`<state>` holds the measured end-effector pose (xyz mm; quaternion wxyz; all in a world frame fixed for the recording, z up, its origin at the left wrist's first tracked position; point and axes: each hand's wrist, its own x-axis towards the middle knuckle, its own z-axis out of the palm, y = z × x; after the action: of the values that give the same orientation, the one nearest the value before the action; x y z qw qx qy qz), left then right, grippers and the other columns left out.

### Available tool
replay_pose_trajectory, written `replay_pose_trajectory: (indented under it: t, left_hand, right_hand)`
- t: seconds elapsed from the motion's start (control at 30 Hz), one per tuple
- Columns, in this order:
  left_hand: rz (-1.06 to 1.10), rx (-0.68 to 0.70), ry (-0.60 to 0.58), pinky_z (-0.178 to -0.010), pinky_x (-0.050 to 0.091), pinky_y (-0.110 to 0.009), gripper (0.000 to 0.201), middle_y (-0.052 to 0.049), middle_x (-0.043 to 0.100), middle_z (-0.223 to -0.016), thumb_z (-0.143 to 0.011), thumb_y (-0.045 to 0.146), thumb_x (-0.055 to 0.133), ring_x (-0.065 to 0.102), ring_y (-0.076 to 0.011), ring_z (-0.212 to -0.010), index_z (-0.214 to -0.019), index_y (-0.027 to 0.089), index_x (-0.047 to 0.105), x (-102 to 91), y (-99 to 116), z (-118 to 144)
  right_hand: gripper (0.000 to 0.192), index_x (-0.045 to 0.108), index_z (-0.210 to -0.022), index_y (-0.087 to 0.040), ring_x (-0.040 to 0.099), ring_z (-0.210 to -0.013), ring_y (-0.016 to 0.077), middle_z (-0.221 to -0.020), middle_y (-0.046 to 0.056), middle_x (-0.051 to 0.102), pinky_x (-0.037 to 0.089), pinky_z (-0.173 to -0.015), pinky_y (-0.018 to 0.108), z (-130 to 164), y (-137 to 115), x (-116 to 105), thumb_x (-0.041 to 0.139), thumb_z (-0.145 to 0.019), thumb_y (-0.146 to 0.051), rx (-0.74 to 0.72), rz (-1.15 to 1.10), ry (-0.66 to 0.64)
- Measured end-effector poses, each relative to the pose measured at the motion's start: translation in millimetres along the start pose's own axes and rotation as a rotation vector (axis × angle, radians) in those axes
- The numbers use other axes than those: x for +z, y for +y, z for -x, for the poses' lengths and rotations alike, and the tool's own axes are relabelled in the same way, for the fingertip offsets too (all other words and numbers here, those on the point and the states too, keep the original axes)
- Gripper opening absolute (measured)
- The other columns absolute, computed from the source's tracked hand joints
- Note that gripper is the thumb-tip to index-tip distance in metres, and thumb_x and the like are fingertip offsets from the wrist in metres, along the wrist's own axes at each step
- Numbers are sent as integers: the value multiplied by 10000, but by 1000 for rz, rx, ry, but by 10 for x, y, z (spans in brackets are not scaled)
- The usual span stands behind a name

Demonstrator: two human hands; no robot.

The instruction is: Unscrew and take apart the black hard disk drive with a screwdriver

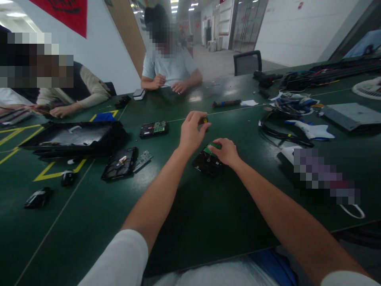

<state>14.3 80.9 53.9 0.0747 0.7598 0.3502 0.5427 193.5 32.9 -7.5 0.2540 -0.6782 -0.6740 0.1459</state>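
My left hand (192, 133) is raised above the table, thumb and fingers pinching a small yellow-and-black object (205, 120); most of it is hidden. Below it lies a black hard drive (205, 163) with a green circuit board (210, 148) at its far side. My right hand (228, 151) grips the drive's right side, its thumb over the green board; part of the fingers cannot be seen clearly. Left of my arms are an opened black drive casing (120, 163), a loose circuit board (143, 159) and another hard drive (153, 129).
A stack of black trays (74, 137) stands at left, near two black mice-like objects (38, 198). Cables (293, 104), a grey metal box (354, 116) and a blue-white glove (312, 129) lie at right. Two people sit across the green table (184, 222).
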Motion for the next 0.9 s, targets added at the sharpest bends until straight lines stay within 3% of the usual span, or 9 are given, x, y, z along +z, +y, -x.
replay_pose_trajectory:
  t: [0.13,0.5,0.7,0.9]
  left_hand:
    - [-27,9,-58,-1005,606,-383,385,-60,758,-1232,-952,69,689,738,-211,-1071,-1291,249,677,-40,-10,-20]
    - [122,-28,-10,-1002,627,-372,356,-86,716,-1326,-927,145,791,749,-223,-1192,-1196,243,580,43,28,15]
    - [16,-13,-60,-983,617,-385,337,-74,738,-1201,-956,167,754,742,-215,-1075,-1255,240,617,-16,76,-10]
    - [-116,19,-52,-990,597,-396,376,-88,661,-1223,-980,84,623,671,-224,-1108,-1303,254,712,-82,102,-32]
  right_hand:
    - [387,776,-1261,-259,686,-1194,311,-1295,96,760,508,-984,437,6,-9,-10,708,-993,-529,2,6,-2]
    - [399,780,-1258,-251,695,-1189,321,-1311,98,766,527,-977,451,-6,-4,-1,704,-989,-535,-10,17,6]
    - [384,787,-1243,-262,696,-1173,309,-1294,90,772,525,-968,436,-10,4,7,707,-986,-536,-14,22,13]
    - [372,787,-1238,-265,682,-1193,301,-1311,90,759,514,-979,424,15,-19,-31,705,-989,-529,-3,11,6]
